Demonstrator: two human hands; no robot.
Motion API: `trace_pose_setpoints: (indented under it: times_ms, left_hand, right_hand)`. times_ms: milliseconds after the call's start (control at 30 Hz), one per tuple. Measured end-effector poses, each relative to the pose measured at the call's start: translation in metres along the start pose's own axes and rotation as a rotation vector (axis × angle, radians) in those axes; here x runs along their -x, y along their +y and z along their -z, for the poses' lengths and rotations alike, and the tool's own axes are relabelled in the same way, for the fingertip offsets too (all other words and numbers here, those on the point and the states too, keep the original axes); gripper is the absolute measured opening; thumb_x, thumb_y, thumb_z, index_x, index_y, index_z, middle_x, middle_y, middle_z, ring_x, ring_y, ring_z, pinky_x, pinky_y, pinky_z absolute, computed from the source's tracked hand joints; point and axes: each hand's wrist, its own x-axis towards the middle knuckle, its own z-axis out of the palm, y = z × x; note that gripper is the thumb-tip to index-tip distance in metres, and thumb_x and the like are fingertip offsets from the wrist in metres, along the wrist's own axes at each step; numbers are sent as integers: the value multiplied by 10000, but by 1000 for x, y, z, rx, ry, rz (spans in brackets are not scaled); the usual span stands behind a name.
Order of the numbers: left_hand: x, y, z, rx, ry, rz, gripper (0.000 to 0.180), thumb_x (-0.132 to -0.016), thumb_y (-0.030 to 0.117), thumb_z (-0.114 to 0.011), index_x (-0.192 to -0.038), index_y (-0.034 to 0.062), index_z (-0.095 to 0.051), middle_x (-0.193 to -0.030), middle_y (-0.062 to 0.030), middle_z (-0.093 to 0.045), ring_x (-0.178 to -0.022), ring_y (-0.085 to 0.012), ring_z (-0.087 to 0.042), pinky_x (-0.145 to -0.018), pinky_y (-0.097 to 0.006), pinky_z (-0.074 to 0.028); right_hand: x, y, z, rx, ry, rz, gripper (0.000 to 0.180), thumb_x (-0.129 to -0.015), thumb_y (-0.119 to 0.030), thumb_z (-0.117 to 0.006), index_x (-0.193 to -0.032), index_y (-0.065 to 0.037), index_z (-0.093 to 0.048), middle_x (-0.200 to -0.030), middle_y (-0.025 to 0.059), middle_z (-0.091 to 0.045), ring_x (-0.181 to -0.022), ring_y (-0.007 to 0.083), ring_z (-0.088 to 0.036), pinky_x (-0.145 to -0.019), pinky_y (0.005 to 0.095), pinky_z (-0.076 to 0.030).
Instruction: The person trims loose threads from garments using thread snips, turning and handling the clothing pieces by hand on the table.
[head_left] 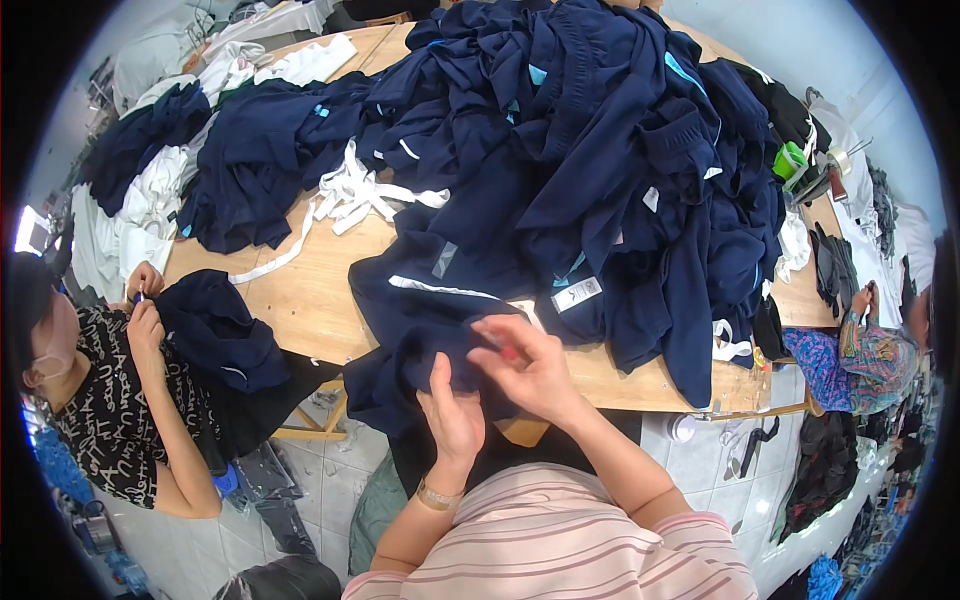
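A navy blue garment (420, 320) with a thin white stripe hangs over the near edge of the wooden table (300, 300). My left hand (452, 412) pinches its lower fabric, thumb raised. Just right of it, my right hand (525, 365) holds a small red tool against the same cloth, fingers curled around it. Both hands meet at the garment's hem, in front of my striped shirt.
A big heap of navy garments (600, 150) covers most of the table, with white straps (360, 195) beside it. A person on the left works on a navy piece (215, 330). Another person (860, 345) sits at right. White clothes (140, 215) lie far left.
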Motion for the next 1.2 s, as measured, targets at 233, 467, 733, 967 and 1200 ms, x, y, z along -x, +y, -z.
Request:
trace_pose_setpoints:
  times_ms: [233, 467, 733, 967, 1200]
  left_hand:
    - [-2, 12, -3, 121, -183, 196, 300, -929, 205, -423, -1119, 18, -563, -1128, -76, -594, -1064, -185, -566, -937, -389, -452]
    - [-6, 8, 16, 172, -218, 174, 109, -859, 14, -503, -817, 16, -604, -861, -84, -649, -798, -177, -638, -781, -302, -511]
    - [-8, 14, 4, 73, -190, 80, 167, -872, 2, -468, -936, -42, -616, -967, -105, -632, -926, -195, -613, -873, -351, -498]
    - [-5, 20, 1, 154, -177, 151, 135, -882, 12, -492, -893, -26, -621, -938, -87, -640, -860, -159, -614, -788, -321, -505]
    - [-8, 9, 13, -52, -166, 39, 69, -867, -7, -557, -876, -31, -621, -885, -86, -643, -825, -138, -622, -769, -276, -504]
  right_hand:
    - [-3, 19, 0, -337, 158, -320, 129, -885, -82, -602, -976, 9, -593, -782, 14, -622, -690, 22, -523, -577, 168, -422]
    - [13, 3, 2, 42, -63, 56, 285, -710, 79, -634, -980, -12, -624, -787, 107, -649, -638, 161, -630, -597, 229, -492]
    - [20, 14, 7, -475, 149, -231, 112, -925, -108, -556, -904, -12, -504, -735, -17, -573, -582, 35, -479, -521, 171, -389]
    - [17, -1, 0, 0, 99, -135, 171, -773, 1, -683, -922, -28, -604, -695, 11, -607, -540, 51, -512, -496, 185, -397]
    - [19, 7, -9, 32, 97, -91, 69, -822, 17, -595, -864, 4, -542, -668, 75, -594, -562, 137, -597, -506, 224, -439]
